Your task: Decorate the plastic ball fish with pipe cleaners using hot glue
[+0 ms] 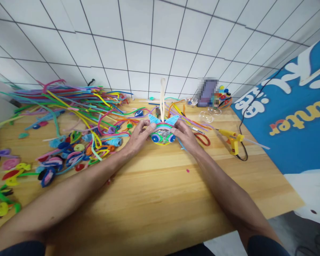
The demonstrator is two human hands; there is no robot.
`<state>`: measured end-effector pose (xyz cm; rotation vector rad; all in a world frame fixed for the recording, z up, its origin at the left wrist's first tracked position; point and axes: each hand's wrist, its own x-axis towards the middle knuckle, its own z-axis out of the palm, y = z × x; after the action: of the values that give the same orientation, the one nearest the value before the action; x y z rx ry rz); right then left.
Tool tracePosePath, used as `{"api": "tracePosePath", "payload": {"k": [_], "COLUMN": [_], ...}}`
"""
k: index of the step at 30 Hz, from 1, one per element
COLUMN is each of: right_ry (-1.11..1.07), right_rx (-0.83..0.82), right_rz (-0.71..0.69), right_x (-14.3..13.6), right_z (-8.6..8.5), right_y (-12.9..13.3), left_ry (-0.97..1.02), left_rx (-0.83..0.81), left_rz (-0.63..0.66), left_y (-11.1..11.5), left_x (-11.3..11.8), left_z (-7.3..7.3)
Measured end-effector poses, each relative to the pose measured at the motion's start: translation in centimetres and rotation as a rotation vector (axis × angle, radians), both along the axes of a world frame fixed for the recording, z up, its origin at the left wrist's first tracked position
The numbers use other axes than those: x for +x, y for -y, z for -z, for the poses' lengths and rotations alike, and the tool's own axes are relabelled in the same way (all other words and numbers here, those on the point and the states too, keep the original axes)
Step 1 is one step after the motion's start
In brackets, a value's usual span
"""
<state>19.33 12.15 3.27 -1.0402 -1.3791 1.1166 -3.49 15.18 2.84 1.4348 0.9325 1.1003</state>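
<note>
Between my two hands is a round pipe-cleaner ornament (163,134) with a clear middle, blue pointed ears, a rainbow band and two blue eyes ringed in green and purple. A cream loop (162,96) rises from its top. My left hand (140,135) grips the ornament's left side, thumb near the left ear. On the right side, my right hand (185,134) holds it by the edge close to the right ear. Both hands have their fingers closed on it, with some fingertips hidden behind.
At right lies a yellow glue gun (231,139) with a black cord. Long pipe cleaners (69,94) heap at the back left, and coiled pipe-cleaner pieces (69,153) spread below them. Clear plastic shells (206,116) sit at the back right, near a blurred upright rectangle (207,92).
</note>
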Motion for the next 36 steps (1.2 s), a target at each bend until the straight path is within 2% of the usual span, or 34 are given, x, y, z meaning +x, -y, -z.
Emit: {"api": "tracePosePath", "payload": {"k": [5, 10, 17, 25, 29, 33, 36], "right_ry": [-0.024, -0.044, -0.04, -0.045, -0.035, -0.025, -0.023], "right_rx": [-0.024, -0.025, -0.026, -0.023, -0.022, -0.01, -0.007], "right_rz": [0.028, 0.045, 0.042, 0.044, 0.051, 0.054, 0.057], "right_x": [0.1, 0.3, 0.3, 0.2, 0.3, 0.4, 0.6], "right_z": [0.2, 0.5, 0.6, 0.8, 0.8, 1.0, 1.2], "right_y": [-0.1, 0.0, -0.1, -0.1, -0.1, -0.2, -0.3], "left_ry": [0.092, 0.153, 0.19, 0.254, 0.264, 0.332, 0.259], "left_rx": [0.013, -0.051, 0.003, -0.114, -0.156, -0.112, 0.005], "left_rz": [-0.111, -0.054, 0.023, -0.072, -0.061, -0.104, -0.179], "left_y": [-0.6, -0.8, -0.8, -1.5, -1.8, -2.4, -2.6], "left_x": [-0.2, -0.1, -0.1, -0.2, -0.3, -0.2, -0.5], "left_z": [0.1, -0.3, -0.1, 0.0, 0.2, 0.9, 1.3]}}
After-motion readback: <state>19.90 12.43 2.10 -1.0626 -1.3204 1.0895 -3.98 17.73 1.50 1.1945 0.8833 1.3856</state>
